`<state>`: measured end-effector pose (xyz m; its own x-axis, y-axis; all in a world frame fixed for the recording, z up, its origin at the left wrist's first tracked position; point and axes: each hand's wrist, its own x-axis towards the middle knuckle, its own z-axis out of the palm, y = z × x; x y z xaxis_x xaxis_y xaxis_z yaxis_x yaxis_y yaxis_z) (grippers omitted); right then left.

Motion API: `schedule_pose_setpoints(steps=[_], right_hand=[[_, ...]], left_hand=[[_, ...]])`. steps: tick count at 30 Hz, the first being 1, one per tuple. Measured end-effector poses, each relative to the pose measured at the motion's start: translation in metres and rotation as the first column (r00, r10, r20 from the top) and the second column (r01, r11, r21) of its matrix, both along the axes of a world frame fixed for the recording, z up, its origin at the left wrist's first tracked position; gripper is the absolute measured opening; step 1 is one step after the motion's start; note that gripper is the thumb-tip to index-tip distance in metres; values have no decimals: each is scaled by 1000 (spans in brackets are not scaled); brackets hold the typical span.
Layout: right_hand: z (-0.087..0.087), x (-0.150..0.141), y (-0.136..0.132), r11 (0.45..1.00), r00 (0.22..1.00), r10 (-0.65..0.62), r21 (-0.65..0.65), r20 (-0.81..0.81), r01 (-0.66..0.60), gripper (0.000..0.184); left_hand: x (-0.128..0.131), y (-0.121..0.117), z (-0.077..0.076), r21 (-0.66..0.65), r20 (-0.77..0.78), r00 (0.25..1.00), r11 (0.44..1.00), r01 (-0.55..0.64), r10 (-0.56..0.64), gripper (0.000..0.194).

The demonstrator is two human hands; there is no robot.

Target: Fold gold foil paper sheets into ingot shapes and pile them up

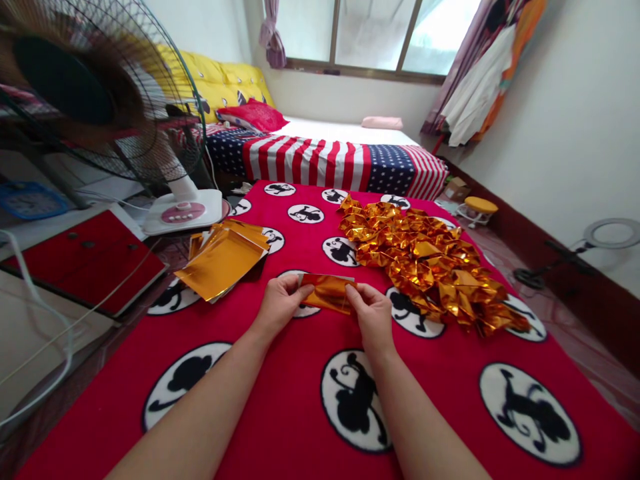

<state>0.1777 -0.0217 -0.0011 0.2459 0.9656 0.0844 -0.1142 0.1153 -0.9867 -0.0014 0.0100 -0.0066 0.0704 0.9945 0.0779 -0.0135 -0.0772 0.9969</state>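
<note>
A sheet of gold foil paper (327,292) is held between both my hands just above the red blanket (280,373). My left hand (280,303) pinches its left end with fingers closed. My right hand (371,313) pinches its right end, fingers closed too. The sheet looks partly folded. A flat stack of gold foil sheets (223,261) lies to the left of my hands. To the right sprawls a heap of folded gold paper pieces (425,260).
A standing fan (100,100) rises at the left with its white base (183,212) by the blanket's edge. A red-topped cabinet (85,260) and cables sit far left. A bed with a stars-and-stripes cover (330,160) lies behind. A ring light (610,235) rests on the floor right.
</note>
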Motion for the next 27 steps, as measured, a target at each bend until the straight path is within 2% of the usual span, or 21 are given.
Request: schedule_pose_setpoints(steps=[7,19,23,27], right_hand=[[-2,0,0,999,999,-28,20,29,28,25],[-3,0,-1,994,994,-98,55,53,95,26],[-2,0,-1,996,995,-83,45,46,81,27],[1,0,-2,999,999,-29,36,39,28,26]], left_hand=[[1,-1,3,-24,-78,997,1000,-8,6,23],[1,-2,1,-33,-41,999,999,1,-3,36],[1,-2,1,-42,-19,1000,999,5,-6,31],[1,0,0,5,-53,998,999,-32,32,27]])
